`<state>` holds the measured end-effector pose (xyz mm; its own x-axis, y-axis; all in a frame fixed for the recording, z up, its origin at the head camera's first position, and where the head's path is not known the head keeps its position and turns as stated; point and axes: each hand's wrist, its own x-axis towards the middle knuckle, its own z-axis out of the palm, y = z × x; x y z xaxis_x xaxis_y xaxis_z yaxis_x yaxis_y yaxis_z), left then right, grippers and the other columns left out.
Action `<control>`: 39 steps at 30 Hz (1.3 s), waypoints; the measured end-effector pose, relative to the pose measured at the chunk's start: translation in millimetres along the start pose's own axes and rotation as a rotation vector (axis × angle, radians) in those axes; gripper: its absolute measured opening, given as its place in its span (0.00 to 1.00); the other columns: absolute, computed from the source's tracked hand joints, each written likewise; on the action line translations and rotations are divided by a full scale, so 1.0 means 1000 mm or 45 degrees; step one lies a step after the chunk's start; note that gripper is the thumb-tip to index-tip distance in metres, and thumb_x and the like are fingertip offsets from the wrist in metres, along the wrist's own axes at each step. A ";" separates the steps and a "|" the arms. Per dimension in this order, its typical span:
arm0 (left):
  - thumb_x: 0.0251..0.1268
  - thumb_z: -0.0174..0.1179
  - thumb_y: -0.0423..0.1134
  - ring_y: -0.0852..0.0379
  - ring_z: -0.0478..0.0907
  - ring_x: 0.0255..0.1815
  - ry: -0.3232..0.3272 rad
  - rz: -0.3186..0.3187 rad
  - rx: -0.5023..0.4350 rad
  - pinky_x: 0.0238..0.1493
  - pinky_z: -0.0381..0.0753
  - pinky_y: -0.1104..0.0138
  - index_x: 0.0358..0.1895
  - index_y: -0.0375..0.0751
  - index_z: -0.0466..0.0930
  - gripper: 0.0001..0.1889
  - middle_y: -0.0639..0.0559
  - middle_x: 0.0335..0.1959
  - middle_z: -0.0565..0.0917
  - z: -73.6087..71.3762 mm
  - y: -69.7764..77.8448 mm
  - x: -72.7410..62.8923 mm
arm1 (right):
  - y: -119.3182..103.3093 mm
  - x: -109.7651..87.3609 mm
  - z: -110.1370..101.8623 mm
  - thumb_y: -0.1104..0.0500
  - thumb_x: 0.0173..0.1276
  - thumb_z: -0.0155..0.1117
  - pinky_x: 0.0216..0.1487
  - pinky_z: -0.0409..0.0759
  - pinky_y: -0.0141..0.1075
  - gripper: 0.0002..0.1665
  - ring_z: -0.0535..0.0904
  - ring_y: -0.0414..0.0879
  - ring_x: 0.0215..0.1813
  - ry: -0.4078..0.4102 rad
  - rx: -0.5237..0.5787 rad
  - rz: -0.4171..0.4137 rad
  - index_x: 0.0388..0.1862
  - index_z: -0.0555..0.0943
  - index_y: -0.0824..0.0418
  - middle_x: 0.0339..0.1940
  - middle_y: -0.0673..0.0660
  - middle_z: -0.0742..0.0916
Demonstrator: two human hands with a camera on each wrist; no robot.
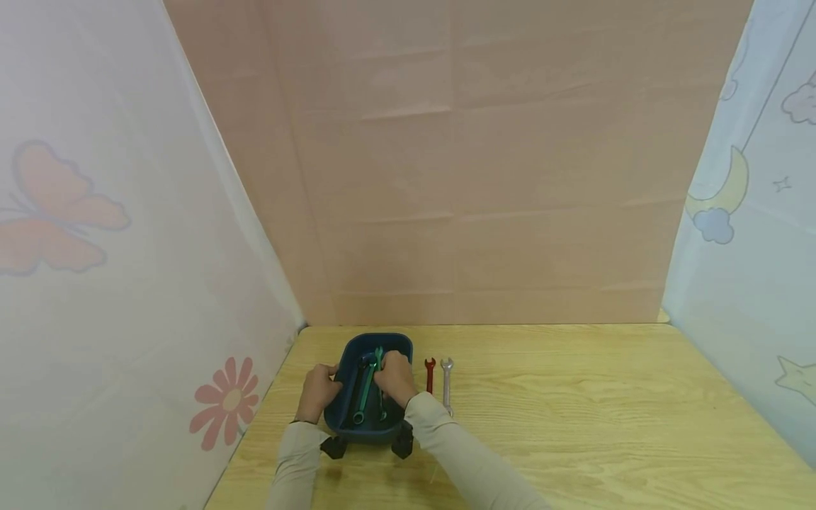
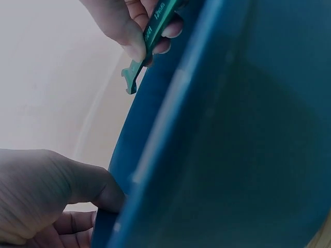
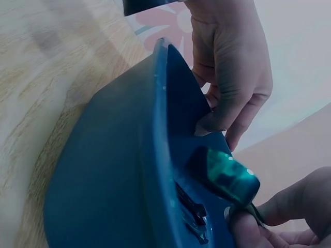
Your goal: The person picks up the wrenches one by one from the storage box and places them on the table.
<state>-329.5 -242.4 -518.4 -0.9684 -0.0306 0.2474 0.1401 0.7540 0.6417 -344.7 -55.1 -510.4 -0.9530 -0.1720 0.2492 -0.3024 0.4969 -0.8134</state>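
The green wrench (image 2: 158, 28) is hanging over the inside of the blue bin (image 1: 370, 436), the right hand (image 1: 397, 379) pinching it; the left hand (image 1: 319, 393) is pinching the bin's side wall.

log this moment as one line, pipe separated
left hand: grips blue bin | right hand: holds green wrench | inside bin: second green wrench | table: red wrench, silver wrench

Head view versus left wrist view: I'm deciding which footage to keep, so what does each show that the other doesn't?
Only the head view shows the red wrench and silver wrench lying on the table. Only the left wrist view shows legible lettering on the green wrench. Both show the blue bin, the left hand gripping its edge and the right hand holding that wrench.
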 end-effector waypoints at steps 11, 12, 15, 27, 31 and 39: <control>0.45 0.58 0.19 0.63 0.52 0.12 0.004 -0.009 -0.022 0.16 0.57 0.69 0.52 0.19 0.80 0.24 0.27 0.51 0.80 -0.002 0.005 0.000 | -0.001 0.000 -0.009 0.75 0.54 0.57 0.08 0.58 0.27 0.31 0.69 0.37 0.04 0.031 0.047 -0.056 0.06 0.55 0.49 0.02 0.42 0.59; 0.45 0.58 0.19 0.63 0.52 0.12 0.006 -0.005 -0.018 0.16 0.57 0.69 0.52 0.19 0.80 0.24 0.26 0.51 0.80 -0.002 0.004 0.000 | -0.001 -0.001 -0.010 0.75 0.53 0.56 0.08 0.58 0.27 0.31 0.69 0.37 0.04 0.041 0.045 -0.073 0.07 0.54 0.48 0.02 0.42 0.59; 0.45 0.58 0.19 0.63 0.52 0.12 0.006 -0.001 -0.016 0.16 0.58 0.69 0.52 0.19 0.80 0.24 0.26 0.51 0.80 -0.001 0.004 0.000 | -0.001 -0.001 -0.012 0.75 0.51 0.54 0.07 0.56 0.27 0.30 0.68 0.36 0.03 0.062 0.059 -0.103 0.07 0.53 0.48 0.02 0.41 0.58; 0.44 0.59 0.19 0.61 0.58 0.13 0.016 0.010 -0.002 0.17 0.62 0.68 0.51 0.18 0.80 0.24 0.25 0.50 0.80 0.001 -0.001 0.000 | 0.006 0.002 -0.015 0.76 0.54 0.56 0.08 0.55 0.27 0.32 0.69 0.37 0.04 0.007 0.047 -0.030 0.07 0.54 0.50 0.02 0.43 0.59; 0.44 0.59 0.20 0.60 0.61 0.15 0.005 -0.004 -0.006 0.18 0.63 0.68 0.51 0.18 0.80 0.24 0.25 0.51 0.80 0.002 -0.002 -0.001 | 0.006 0.000 -0.018 0.76 0.55 0.56 0.08 0.56 0.28 0.31 0.69 0.37 0.04 -0.003 0.070 -0.032 0.07 0.54 0.50 0.02 0.43 0.59; 0.45 0.58 0.19 0.62 0.58 0.13 -0.003 -0.017 -0.009 0.18 0.63 0.68 0.52 0.18 0.80 0.24 0.25 0.51 0.80 0.001 0.000 0.000 | 0.006 0.001 -0.024 0.74 0.56 0.57 0.09 0.57 0.28 0.31 0.69 0.37 0.05 -0.009 0.037 -0.015 0.07 0.55 0.50 0.03 0.43 0.61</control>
<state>-329.2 -241.5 -519.0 -0.9707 -0.0387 0.2371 0.1289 0.7489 0.6500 -348.0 -31.3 -502.4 -0.9492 -0.1836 0.2556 -0.3132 0.4696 -0.8255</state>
